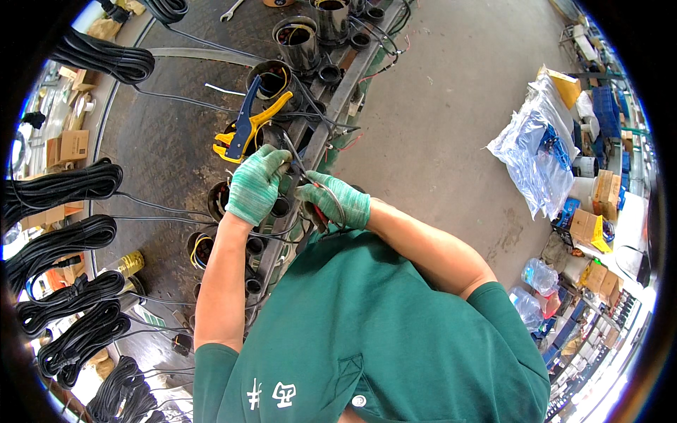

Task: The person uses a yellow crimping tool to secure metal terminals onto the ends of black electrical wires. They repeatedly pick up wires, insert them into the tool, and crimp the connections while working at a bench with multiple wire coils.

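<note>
My left hand (257, 185), in a green knit glove, is closed with its fingertips at a dark cable (295, 159) over the bench edge. Close by on the right, my gloved right hand (337, 200) is curled round the same cable, which loops over its fingers. Something red and dark shows under that hand, too hidden to name. Just beyond my left hand, a yellow and blue wire stripper (244, 130) rests across the open black cylinders. Wires stick out of a cylinder (271, 79) behind it.
Shiny metal cylinders (296, 48) with wires inside stand along the bench's far edge. Bundled black cables (102, 56) hang at the left, their leads crossing the dark bench top (166, 134). A wrench (231, 10) lies far back. Plastic sheeting (539, 144) and boxes occupy the right.
</note>
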